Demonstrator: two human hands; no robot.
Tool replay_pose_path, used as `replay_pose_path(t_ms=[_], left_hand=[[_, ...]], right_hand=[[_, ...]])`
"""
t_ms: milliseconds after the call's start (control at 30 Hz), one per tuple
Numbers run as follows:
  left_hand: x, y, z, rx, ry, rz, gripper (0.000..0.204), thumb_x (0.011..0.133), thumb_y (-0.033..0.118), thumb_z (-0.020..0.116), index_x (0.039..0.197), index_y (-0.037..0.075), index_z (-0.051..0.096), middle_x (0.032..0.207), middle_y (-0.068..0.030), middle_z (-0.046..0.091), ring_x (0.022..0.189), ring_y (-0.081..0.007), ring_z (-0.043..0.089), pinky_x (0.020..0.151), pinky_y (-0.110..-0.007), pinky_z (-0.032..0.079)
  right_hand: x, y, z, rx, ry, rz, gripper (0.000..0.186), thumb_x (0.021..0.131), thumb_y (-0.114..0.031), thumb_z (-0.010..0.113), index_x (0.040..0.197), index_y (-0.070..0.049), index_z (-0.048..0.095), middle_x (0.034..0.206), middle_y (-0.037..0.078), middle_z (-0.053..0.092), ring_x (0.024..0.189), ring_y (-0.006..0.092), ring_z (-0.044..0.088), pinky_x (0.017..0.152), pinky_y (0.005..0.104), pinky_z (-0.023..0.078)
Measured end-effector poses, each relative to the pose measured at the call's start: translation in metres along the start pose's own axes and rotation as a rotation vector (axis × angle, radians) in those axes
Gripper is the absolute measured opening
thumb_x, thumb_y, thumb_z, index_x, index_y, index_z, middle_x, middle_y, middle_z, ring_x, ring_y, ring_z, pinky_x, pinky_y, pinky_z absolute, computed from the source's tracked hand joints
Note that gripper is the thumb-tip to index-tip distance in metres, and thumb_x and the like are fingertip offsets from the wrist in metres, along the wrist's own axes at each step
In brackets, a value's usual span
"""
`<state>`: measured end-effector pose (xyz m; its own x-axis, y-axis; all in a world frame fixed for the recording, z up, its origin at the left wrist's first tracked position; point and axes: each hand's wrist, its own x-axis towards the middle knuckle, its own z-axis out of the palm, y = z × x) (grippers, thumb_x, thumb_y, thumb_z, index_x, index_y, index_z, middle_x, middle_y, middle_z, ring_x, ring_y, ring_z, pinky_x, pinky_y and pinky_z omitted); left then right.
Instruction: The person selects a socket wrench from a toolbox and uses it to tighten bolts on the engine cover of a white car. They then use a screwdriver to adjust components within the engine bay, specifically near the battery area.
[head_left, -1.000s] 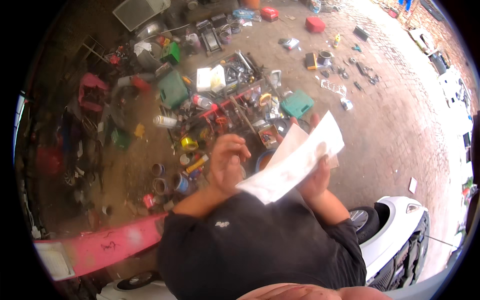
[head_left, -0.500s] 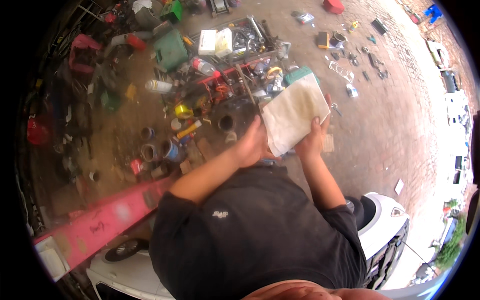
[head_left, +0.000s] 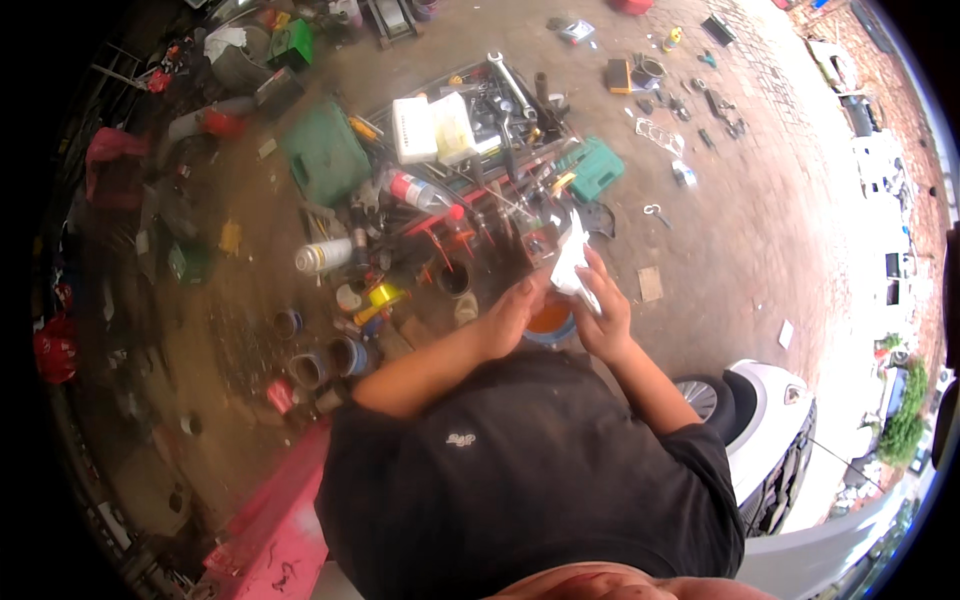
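Observation:
Between my hands is a white folded sheet (head_left: 571, 262), paper or thin cloth, tilted almost edge-on. My right hand (head_left: 607, 318) pinches its right side, thumb and fingers around the lower part. At the sheet's left edge my left hand (head_left: 512, 318) is closed against it, its fingertips partly hidden behind. Below and between the hands stands a blue-rimmed tub (head_left: 553, 336) with orange-brown liquid in it. Just beyond the hands, a green plastic case (head_left: 597, 168) lies on the right.
A tool tray with a big wrench (head_left: 512, 86), white boxes (head_left: 413, 130) and a plastic bottle (head_left: 420, 192) lies ahead. Left are a spray can (head_left: 324, 256), cans (head_left: 347, 354) and a green case (head_left: 325, 155). A white car (head_left: 755, 425) is at right; a pink beam (head_left: 272, 520) lower left.
The sheet has turned from its broad, stained face to nearly edge-on and come lower, toward my body. My hands drew closer together. The tub of liquid now shows. The whole view has shifted.

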<state>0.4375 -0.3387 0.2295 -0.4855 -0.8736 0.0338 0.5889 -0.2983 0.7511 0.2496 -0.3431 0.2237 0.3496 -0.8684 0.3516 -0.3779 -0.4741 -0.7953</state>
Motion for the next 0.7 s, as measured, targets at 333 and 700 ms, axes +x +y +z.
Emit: replay_pose_path(t_ms=[333, 700], left_hand=[[-0.022, 0.094, -0.093, -0.017, 0.410, 0.496, 0.051, 0.096, 0.045, 0.046, 0.110, -0.003, 0.058, 0.102, -0.0175, 0.061, 0.092, -0.0250, 0.058, 0.076, -0.035, 0.047], [-0.043, 0.077, -0.099, 0.177, 0.287, 0.456, 0.038, 0.100, 0.033, 0.042, 0.107, -0.001, 0.056, 0.098, -0.0158, 0.058, 0.080, -0.0205, 0.052, 0.070, -0.034, 0.044]], right_hand=[[0.158, -0.215, 0.010, 1.764, -0.628, 0.230, 0.023, 0.101, -0.016, 0.051, 0.120, -0.004, 0.054, 0.098, 0.003, 0.062, 0.093, 0.0103, 0.059, 0.075, 0.0288, 0.051], [0.135, -0.270, 0.053, 1.906, -0.419, -0.135, 0.035, 0.103, -0.011, 0.042, 0.126, 0.013, 0.052, 0.119, 0.018, 0.062, 0.107, 0.0217, 0.059, 0.091, 0.0290, 0.045]])
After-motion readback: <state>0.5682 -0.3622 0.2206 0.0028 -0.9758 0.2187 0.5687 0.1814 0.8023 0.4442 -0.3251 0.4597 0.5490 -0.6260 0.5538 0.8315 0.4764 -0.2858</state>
